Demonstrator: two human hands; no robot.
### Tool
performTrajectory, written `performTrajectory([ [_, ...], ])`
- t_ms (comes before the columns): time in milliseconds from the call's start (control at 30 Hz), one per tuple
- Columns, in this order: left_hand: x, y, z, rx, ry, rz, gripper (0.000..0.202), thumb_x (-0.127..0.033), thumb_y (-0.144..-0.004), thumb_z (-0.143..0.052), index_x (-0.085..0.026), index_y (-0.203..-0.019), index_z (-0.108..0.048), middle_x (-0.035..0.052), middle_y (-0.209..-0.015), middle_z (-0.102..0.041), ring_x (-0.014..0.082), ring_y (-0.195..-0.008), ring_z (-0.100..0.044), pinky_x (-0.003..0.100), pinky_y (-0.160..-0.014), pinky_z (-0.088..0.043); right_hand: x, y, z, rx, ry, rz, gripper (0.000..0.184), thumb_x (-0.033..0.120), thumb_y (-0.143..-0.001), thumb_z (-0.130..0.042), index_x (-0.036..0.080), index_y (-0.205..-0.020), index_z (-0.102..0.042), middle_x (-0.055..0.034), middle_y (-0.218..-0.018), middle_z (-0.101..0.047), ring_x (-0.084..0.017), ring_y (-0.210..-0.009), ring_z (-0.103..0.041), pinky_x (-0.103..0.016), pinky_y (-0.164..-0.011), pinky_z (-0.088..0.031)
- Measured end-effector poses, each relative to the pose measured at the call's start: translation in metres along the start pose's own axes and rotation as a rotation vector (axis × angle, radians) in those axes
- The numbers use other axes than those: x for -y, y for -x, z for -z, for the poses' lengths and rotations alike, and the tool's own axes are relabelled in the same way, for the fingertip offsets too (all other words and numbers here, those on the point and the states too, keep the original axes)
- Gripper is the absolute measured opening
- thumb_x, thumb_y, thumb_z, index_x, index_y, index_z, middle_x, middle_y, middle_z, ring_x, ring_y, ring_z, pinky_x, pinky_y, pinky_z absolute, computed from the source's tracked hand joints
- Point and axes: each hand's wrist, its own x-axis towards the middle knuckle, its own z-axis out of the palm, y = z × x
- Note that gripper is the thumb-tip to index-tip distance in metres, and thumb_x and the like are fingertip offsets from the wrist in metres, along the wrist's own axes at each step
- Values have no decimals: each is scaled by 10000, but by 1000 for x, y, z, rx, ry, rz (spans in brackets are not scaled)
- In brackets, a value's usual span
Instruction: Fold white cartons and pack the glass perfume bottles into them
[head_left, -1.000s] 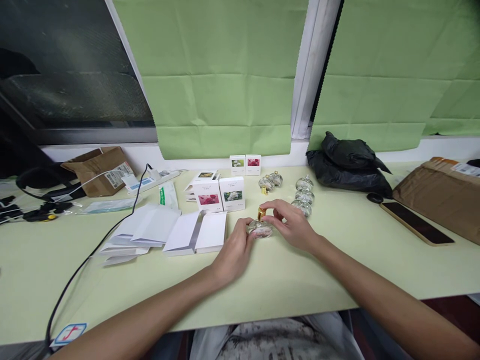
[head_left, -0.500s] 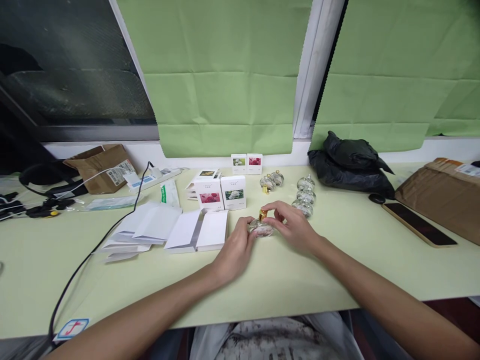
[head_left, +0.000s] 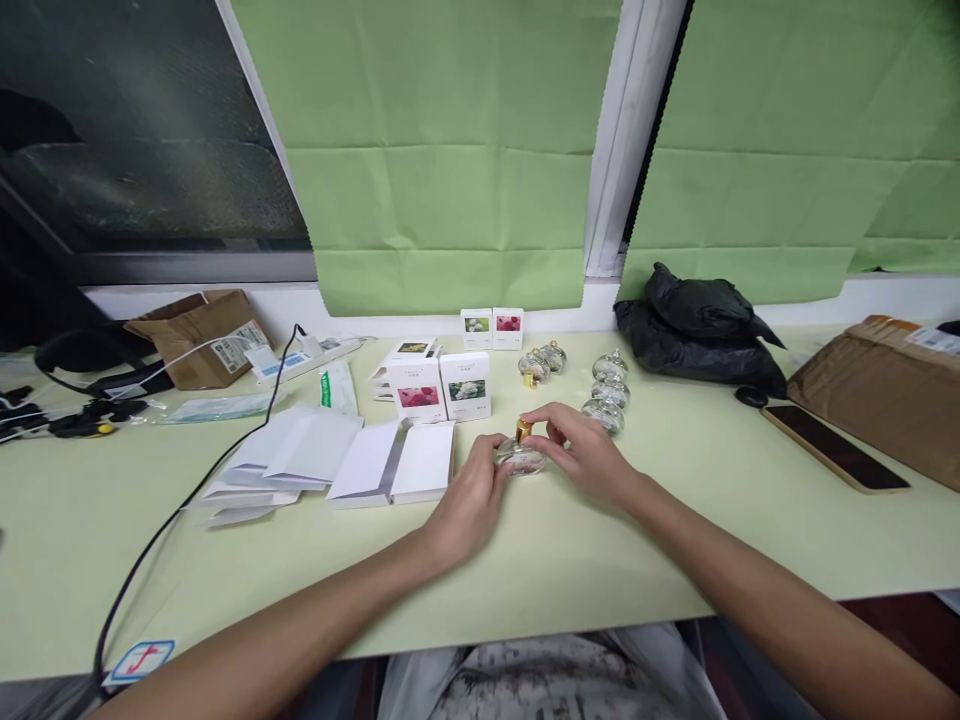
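Near the middle of the table, my left hand [head_left: 471,497] grips a small round clear glass perfume bottle [head_left: 523,460] by its left side. A gold cap [head_left: 523,430] sits on top of the bottle, pinched between the thumb and fingers of my right hand [head_left: 581,450]. Just beyond my right hand, several similar glass bottles [head_left: 609,390] stand in a row. Farther back, more bottles [head_left: 534,364] rest beside a loose gold cap [head_left: 530,380]. An opened white box [head_left: 425,462] lies left of my left hand.
White flower-print boxes [head_left: 466,388] stand behind the opened one, with two smaller ones [head_left: 508,328] by the wall. Folded white cartons [head_left: 289,455] and a black cable [head_left: 187,500] are at left. A black plastic bag [head_left: 697,335], a phone [head_left: 836,447] and a cardboard parcel [head_left: 885,395] lie at right.
Both hands keep the same hold on the bottle and its gold cap. The whole view has shifted very slightly; nothing on the table has visibly moved.
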Motion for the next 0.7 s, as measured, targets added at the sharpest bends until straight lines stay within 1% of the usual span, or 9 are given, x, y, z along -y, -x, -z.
performTrajectory([
  [200, 1, 0, -1, -6, -11, -14, 299, -415, -1124, -405, -231, -1353, -458, 112, -1293, -632, 269, -1200, -629, 425, -1010, -502, -4, 2, -2, 18, 7, 34, 194, 354, -1075, -614, 262, -1243, -652, -57, -1085, -728, -181, -789, -634, -321, -764, -510],
  [367, 4, 0, -1, -25, -20, -39, 316, -403, -1122, -413, -228, -1383, -444, 125, -1310, -636, 269, -1207, -636, 439, -1029, -508, -5, 2, -1, 26, 9, 46, 188, 364, -1077, -606, 268, -1232, -646, -67, -1121, -740, -191, -810, -655, -329, -781, -517],
  [533, 3, 0, -1, -15, -20, -33, 302, -413, -1122, -409, -228, -1355, -455, 121, -1320, -635, 269, -1214, -631, 435, -1017, -511, -3, -1, 2, 58, 1, 33, 169, 377, -1070, -610, 255, -1182, -646, -62, -1091, -739, -180, -777, -639, -308, -751, -501],
  [700, 2, 0, 0, -2, -6, 2, 331, -432, -1125, -395, -222, -1374, -449, 122, -1299, -657, 272, -1177, -646, 443, -1003, -513, 2, -4, 5, 97, -15, -17, 188, 398, -1068, -601, 253, -1185, -627, -25, -1003, -726, -145, -661, -550, -279, -679, -455],
])
